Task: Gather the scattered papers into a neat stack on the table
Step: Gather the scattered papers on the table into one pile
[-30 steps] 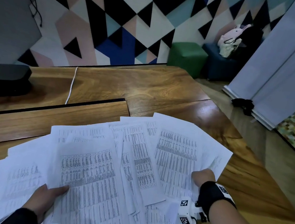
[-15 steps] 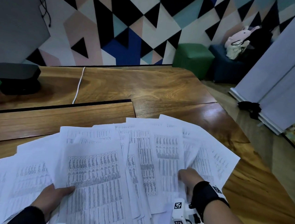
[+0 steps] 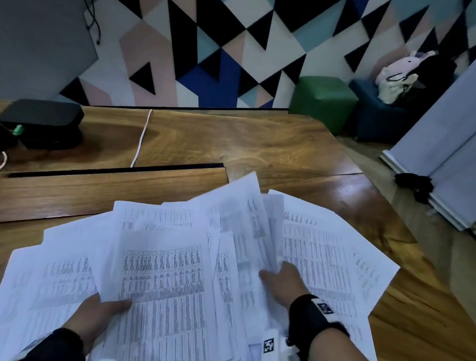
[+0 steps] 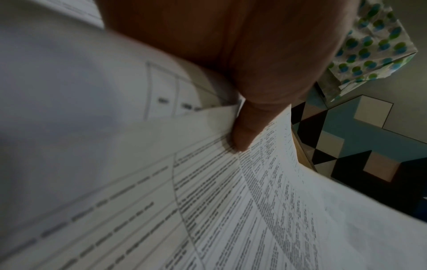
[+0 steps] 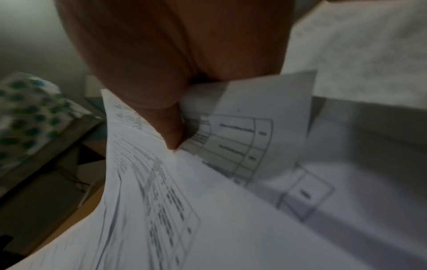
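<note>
Since half a second ago, the right hand (image 3: 279, 282) has slid leftward across the papers (image 3: 164, 283), lifting several sheets so their far corners peak up toward the tabletop's far edge. These thin white printed sheets, covered in dense tables, fan out over the near edge of the glossy wooden table (image 3: 234, 142), their long axes running roughly from near to far. Its thumb pinches raised sheets; the fingers are hidden beneath. At the fan's near left, the left hand (image 3: 95, 317) grips sheets, thumb on top. A black box (image 3: 42, 120) sits at the far left corner beside a white cable (image 3: 140, 140).
</note>
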A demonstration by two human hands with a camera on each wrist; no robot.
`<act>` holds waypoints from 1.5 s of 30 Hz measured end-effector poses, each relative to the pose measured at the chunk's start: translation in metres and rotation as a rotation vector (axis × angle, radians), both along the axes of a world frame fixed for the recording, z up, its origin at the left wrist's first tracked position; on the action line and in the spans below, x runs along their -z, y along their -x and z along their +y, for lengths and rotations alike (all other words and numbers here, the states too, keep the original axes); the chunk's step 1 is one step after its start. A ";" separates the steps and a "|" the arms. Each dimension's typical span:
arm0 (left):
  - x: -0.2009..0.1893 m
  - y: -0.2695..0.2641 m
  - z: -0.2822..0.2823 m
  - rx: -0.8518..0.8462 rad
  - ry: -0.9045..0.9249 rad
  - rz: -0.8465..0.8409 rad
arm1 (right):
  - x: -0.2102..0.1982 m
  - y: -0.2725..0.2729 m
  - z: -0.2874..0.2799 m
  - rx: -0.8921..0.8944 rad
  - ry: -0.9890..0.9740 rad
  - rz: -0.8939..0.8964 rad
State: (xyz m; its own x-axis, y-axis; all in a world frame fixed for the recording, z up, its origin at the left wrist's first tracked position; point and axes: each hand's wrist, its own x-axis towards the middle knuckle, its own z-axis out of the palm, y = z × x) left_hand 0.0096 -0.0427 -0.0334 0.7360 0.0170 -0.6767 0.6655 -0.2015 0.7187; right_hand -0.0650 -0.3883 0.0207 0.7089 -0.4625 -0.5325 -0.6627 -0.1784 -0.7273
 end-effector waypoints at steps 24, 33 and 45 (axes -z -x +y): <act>-0.022 -0.012 -0.031 -0.047 0.148 0.089 | 0.009 -0.039 0.032 -0.233 0.049 0.162; -0.013 -0.011 -0.031 0.050 0.101 0.045 | 0.029 -0.033 0.041 -0.190 0.062 0.163; -0.015 -0.011 0.012 -0.077 0.057 0.027 | 0.057 0.042 -0.136 0.187 0.564 0.725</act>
